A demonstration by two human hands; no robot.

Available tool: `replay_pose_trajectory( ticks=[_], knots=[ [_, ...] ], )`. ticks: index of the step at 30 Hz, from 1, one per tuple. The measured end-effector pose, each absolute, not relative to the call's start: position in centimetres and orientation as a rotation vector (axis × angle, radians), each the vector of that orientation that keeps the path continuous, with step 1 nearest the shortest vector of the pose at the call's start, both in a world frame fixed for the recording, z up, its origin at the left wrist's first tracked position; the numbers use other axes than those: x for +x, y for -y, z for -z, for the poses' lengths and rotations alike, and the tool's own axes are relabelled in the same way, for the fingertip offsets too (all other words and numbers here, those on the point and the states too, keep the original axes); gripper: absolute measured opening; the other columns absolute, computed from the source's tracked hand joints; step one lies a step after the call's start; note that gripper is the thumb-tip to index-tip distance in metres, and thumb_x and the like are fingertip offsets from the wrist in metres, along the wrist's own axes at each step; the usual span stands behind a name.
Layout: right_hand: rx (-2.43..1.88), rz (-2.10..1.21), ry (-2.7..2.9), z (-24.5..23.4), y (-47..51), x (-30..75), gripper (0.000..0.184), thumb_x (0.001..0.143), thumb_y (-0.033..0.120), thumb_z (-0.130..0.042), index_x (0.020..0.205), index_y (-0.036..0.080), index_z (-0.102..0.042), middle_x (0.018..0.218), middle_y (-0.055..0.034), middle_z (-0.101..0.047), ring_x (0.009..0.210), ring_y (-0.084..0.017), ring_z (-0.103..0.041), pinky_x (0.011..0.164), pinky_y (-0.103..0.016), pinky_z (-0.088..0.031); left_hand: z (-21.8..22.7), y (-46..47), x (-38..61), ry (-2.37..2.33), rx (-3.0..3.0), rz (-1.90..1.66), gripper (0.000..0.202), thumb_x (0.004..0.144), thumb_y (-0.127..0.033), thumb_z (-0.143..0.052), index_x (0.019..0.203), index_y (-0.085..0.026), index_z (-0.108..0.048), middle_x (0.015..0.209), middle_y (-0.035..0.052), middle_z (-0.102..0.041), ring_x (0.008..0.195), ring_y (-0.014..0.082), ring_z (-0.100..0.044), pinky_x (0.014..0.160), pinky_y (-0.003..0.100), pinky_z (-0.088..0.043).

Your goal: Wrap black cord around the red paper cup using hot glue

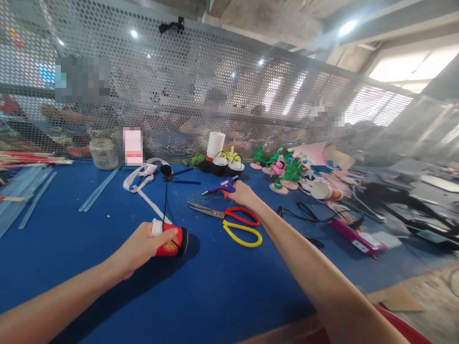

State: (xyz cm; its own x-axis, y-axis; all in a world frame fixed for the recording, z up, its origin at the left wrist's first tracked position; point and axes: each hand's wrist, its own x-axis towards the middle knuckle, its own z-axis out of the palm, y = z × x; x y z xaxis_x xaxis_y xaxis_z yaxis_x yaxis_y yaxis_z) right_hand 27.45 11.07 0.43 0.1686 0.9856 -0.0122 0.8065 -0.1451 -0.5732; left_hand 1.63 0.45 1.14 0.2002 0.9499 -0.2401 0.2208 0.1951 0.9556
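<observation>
Left of the metal scissors (221, 214) with one red and one yellow handle, my left hand (141, 244) grips a red cylindrical cup (169, 248) with a black band, tipped on its side. Just beyond those scissors, my right hand (244, 193) is wrapped round a blue plastic glue gun (218, 187) with an orange trigger.

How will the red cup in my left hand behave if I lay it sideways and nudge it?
The red cup would probably roll, since its wall is round. It's likely light for its size, as it looks like paper. The black cord running up from it might drag or snag.
</observation>
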Motion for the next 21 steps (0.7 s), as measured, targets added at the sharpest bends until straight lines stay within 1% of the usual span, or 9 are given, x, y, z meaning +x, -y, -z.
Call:
replay_pose_trajectory(
  ticks=[2,4,6,7,9,11,13,16,21],
  knots=[
    [-1.907,-0.604,1.666,-1.4,-9.8,27.3,0.027,0.072,0.017,-0.054,0.097,0.011,-0.048,0.083,-0.0092,-0.061,0.071,-0.018,-0.060,0.062,-0.029,-0.046,-1.0,-0.6,1.5,-1.286,1.320,-0.724,0.030,0.061,-0.043,-0.060,0.061,-0.013,-0.060,0.050,-0.0007,-0.057,0.047,0.0130,-0.048,0.045,0.021,-0.031],
    [-1.785,-0.710,1.679,-2.4,-8.0,26.8,0.020,0.074,0.016,-0.049,0.093,0.012,-0.047,0.077,-0.0066,-0.062,0.063,-0.014,-0.061,0.057,-0.025,-0.047,-1.1,-0.8,1.5,-1.288,1.342,-0.708,0.032,0.062,-0.044,-0.058,0.063,-0.012,-0.060,0.051,-0.0012,-0.057,0.047,0.0117,-0.047,0.046,0.020,-0.031],
    [-1.682,-0.843,1.713,-3.1,-6.0,26.0,0.012,0.073,0.021,-0.050,0.082,0.013,-0.050,0.065,-0.0036,-0.061,0.055,-0.012,-0.059,0.051,-0.022,-0.046,-1.3,-1.0,1.4,-1.306,1.341,-0.722,0.032,0.061,-0.044,-0.059,0.060,-0.012,-0.059,0.048,-0.0021,-0.054,0.046,0.0100,-0.045,0.046,0.020,-0.029],
    [-1.622,-0.912,1.728,-3.4,-5.0,25.6,0.011,0.073,0.024,-0.050,0.076,0.013,-0.050,0.059,-0.0022,-0.060,0.049,-0.011,-0.058,0.047,-0.020,-0.045,-1.4,-1.1,1.4,-1.322,1.327,-0.731,0.032,0.060,-0.043,-0.060,0.058,-0.012,-0.058,0.047,-0.0026,-0.053,0.044,0.0094,-0.044,0.045,0.019,-0.029],
    [-1.447,-1.048,1.761,-3.6,-3.1,24.7,0.015,0.072,0.028,-0.050,0.067,0.013,-0.051,0.054,-0.0011,-0.057,0.042,-0.009,-0.053,0.042,-0.019,-0.042,-1.6,-1.3,1.4,-1.348,1.274,-0.723,0.031,0.058,-0.042,-0.063,0.057,-0.011,-0.058,0.045,-0.0031,-0.052,0.043,0.0091,-0.043,0.045,0.019,-0.029],
    [-1.357,-1.114,1.834,-3.6,-1.5,23.9,0.016,0.071,0.030,-0.051,0.070,0.014,-0.053,0.052,0.0003,-0.056,0.038,-0.007,-0.050,0.040,-0.019,-0.041,-1.6,-1.5,1.4,-1.336,1.207,-0.720,0.030,0.058,-0.041,-0.063,0.058,-0.011,-0.059,0.047,-0.0023,-0.055,0.044,0.0093,-0.045,0.045,0.019,-0.030],
    [-1.375,-1.126,1.913,-3.5,-0.3,23.3,0.016,0.070,0.031,-0.052,0.070,0.015,-0.054,0.048,0.0023,-0.054,0.034,-0.007,-0.046,0.036,-0.018,-0.038,-1.6,-1.7,1.4,-1.319,1.146,-0.724,0.028,0.058,-0.039,-0.064,0.060,-0.011,-0.060,0.049,-0.0008,-0.058,0.046,0.0102,-0.049,0.047,0.019,-0.033],
    [-1.467,-1.083,1.965,-3.4,0.8,22.8,0.015,0.069,0.031,-0.053,0.062,0.017,-0.052,0.040,0.0044,-0.048,0.030,-0.007,-0.042,0.030,-0.017,-0.034,-1.4,-1.9,1.4,-1.321,1.076,-0.710,0.028,0.059,-0.038,-0.064,0.065,-0.011,-0.062,0.054,0.0018,-0.062,0.051,0.0128,-0.054,0.050,0.021,-0.036],
    [-1.425,-0.849,2.088,-3.4,1.4,22.4,0.016,0.069,0.027,-0.052,0.057,0.018,-0.050,0.037,0.0056,-0.045,0.031,-0.006,-0.040,0.032,-0.017,-0.032,-1.3,-2.0,1.3,-1.319,1.083,-0.694,0.029,0.060,-0.039,-0.063,0.068,-0.011,-0.064,0.058,0.0031,-0.065,0.054,0.0145,-0.057,0.052,0.021,-0.037]
  ],
)
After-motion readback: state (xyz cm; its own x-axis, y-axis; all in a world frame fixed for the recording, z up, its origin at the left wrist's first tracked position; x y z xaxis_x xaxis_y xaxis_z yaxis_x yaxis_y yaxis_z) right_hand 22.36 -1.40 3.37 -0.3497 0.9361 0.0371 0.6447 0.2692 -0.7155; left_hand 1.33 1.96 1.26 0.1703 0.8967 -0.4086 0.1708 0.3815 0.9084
